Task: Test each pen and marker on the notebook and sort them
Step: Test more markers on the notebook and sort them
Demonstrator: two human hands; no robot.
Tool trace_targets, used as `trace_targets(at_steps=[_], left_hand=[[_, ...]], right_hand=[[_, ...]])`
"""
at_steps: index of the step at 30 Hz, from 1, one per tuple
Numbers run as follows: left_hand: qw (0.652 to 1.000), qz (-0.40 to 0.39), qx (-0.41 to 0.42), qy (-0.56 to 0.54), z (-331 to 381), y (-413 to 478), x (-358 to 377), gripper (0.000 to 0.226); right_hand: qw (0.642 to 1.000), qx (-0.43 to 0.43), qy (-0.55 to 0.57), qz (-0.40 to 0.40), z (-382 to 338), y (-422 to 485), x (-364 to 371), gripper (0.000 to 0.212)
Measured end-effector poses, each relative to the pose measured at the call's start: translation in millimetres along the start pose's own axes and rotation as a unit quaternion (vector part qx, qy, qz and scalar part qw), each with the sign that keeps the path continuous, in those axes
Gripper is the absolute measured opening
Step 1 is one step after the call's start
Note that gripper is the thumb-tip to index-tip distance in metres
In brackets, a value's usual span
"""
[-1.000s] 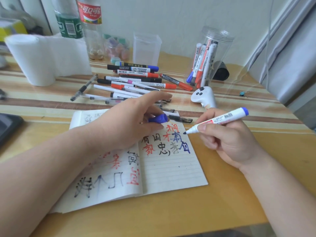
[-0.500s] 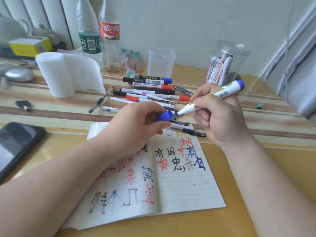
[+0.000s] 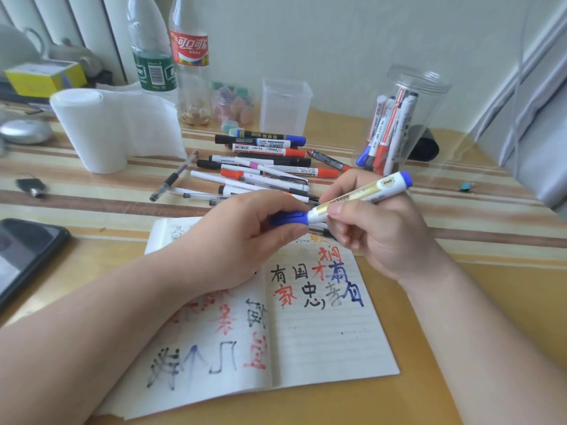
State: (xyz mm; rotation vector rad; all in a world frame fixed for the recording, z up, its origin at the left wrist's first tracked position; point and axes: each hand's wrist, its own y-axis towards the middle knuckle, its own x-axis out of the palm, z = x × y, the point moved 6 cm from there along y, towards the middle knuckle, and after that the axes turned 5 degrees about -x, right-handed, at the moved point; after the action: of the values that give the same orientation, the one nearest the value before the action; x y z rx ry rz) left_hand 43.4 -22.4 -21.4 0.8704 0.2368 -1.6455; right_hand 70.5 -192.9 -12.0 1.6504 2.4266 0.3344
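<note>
Pinching the blue cap (image 3: 291, 218), the left hand (image 3: 245, 237) meets the marker (image 3: 368, 191), gripped by the right hand (image 3: 386, 237) with its tip pointing toward eight o'clock.

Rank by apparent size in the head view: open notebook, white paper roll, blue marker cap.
1. open notebook
2. white paper roll, farther away, so true size unsure
3. blue marker cap, partly hidden
</note>
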Motion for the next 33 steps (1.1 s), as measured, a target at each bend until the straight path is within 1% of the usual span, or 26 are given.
trace_targets(at_steps=[3,6,9,11,13,15,17,19,21,22,25,26,29,30,33], left_hand=[[1.000,0.003,-0.013,-0.011,-2.5,0.3,-0.6,0.022],[0.998,0.005,-0.031,-0.057,-2.1,1.0,-2.2,0.033],[0.998,-0.006,-0.038,-0.058,-1.0,1.5,-0.8,0.035],[0.998,-0.005,-0.044,-0.054,-3.1,1.3,-1.5,0.036],[0.997,-0.006,-0.045,-0.057,-5.2,0.7,-2.4,0.034],[0.998,-0.008,-0.034,-0.061,-4.2,0.0,-3.0,0.030],[0.997,-0.006,-0.023,-0.067,-2.2,-0.7,-3.6,0.028],[0.997,-0.003,-0.015,-0.079,-0.9,-1.1,-4.1,0.030],[0.996,0.000,-0.011,-0.093,-0.7,-1.3,-5.3,0.032],[0.995,0.001,-0.009,-0.100,-1.1,-1.3,-5.9,0.031],[0.993,0.001,-0.007,-0.116,-3.7,-0.9,-5.5,0.028],[0.993,-0.001,-0.009,-0.120,-4.7,-0.9,-4.4,0.028],[0.992,-0.007,-0.009,-0.127,-4.4,-1.3,-2.5,0.027],[0.991,-0.007,-0.006,-0.131,-3.3,-1.5,-2.9,0.027],[0.991,-0.011,-0.003,-0.136,-2.0,-2.4,-4.2,0.028]], right_hand=[[1.000,0.012,-0.002,-0.028,-0.3,-3.3,-0.2,0.013],[0.999,0.016,0.028,-0.038,-3.5,-5.2,-2.4,0.018],[0.996,0.021,0.067,-0.061,-4.7,-5.0,0.9,0.025],[0.995,0.025,0.083,-0.057,-4.5,-3.6,1.4,0.029],[0.996,0.022,0.085,-0.034,-5.2,-1.9,-1.4,0.032],[0.996,0.015,0.082,-0.012,-6.0,-1.3,-5.3,0.027],[0.996,0.008,0.086,-0.006,-6.2,-1.4,-6.3,0.018],[0.996,0.010,0.090,-0.018,-5.2,-1.9,-4.7,0.012],[0.996,0.012,0.086,-0.034,-4.9,-2.5,-4.3,0.012],[0.995,0.012,0.085,-0.044,-5.5,-2.8,-4.4,0.015],[0.992,0.018,0.098,-0.075,-7.9,-3.9,-4.6,0.036],[0.992,0.019,0.098,-0.075,-8.9,-4.3,-5.7,0.037],[0.994,0.009,0.089,-0.055,-12.5,-5.0,-10.8,0.027],[0.995,0.006,0.089,-0.054,-13.3,-5.0,-10.8,0.026],[0.993,0.013,0.089,-0.078,-11.6,-5.2,-4.7,0.038]])
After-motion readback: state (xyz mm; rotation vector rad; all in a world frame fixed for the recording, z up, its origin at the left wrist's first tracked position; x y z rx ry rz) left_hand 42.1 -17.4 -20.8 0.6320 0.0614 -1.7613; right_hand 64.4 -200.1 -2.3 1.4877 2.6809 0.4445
